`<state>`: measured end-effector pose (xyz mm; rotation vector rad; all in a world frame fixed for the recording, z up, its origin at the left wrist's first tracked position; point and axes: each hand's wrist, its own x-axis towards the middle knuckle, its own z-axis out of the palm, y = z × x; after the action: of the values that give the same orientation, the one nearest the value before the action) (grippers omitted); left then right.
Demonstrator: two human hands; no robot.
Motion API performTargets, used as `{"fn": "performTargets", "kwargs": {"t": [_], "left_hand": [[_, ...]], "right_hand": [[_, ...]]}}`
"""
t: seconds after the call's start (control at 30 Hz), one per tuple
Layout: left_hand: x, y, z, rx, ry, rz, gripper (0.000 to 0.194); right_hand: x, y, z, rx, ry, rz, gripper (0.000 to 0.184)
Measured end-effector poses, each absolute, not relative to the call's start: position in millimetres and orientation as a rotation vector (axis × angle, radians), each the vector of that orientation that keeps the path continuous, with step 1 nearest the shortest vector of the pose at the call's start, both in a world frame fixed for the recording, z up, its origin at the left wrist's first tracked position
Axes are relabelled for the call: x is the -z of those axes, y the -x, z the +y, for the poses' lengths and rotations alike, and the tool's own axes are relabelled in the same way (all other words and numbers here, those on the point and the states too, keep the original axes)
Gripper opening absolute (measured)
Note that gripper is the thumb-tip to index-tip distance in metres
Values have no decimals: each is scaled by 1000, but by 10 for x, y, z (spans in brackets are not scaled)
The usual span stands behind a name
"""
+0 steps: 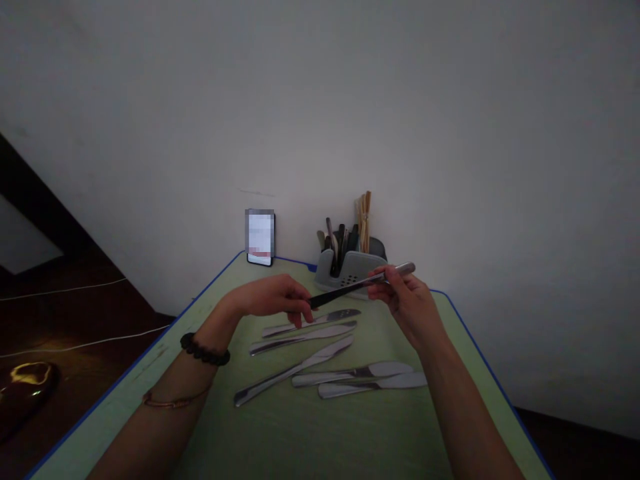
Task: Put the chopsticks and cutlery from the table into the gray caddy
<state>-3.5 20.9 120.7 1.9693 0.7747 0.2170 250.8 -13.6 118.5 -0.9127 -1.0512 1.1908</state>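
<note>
A table knife (350,287) hangs level above the green table (320,433), held at both ends. My right hand (407,300) pinches its shiny handle, near the grey cutlery holder (350,270). My left hand (277,297) has its fingertips closed on the dark blade tip. Below the hands, several more silver table knives (305,340) lie side by side on the tabletop. My left wrist carries a dark bead bracelet and a thin cord.
The cutlery holder stands at the table's far edge against the white wall, filled with utensils and wooden chopsticks (365,220). A phone (261,237) leans upright against the wall to its left. Dark floor with white cables (75,343) lies left of the table.
</note>
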Motion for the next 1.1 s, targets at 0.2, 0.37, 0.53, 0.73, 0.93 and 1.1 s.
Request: {"fn": "performTargets", "kwargs": {"t": [0.2, 0.37, 0.53, 0.73, 0.93, 1.1], "left_hand": [[-1102, -18, 266, -281, -2072, 963, 28], [-1088, -122, 288, -464, -2226, 1159, 31], [-1024, -138, 329, -721, -2291, 1197, 33], [-952, -204, 430, -1139, -2293, 1354, 26], [-1142, -508, 591, -1285, -2370, 1280, 22], [-1107, -634, 681, -1161, -2379, 1306, 20]], "right_hand": [[-1180, -2486, -166, -1072, 957, -1126, 34], [-1305, -2470, -257, -848, 995, -1174, 30], [-1569, -2508, -307, -609, 953, -1214, 25], [-2128, -2579, -152, -319, 892, -1369, 23], [-2342, -2501, 326, -237, 1018, -1704, 20], [-2166, -2482, 760, -461, 1127, -1926, 8]]}}
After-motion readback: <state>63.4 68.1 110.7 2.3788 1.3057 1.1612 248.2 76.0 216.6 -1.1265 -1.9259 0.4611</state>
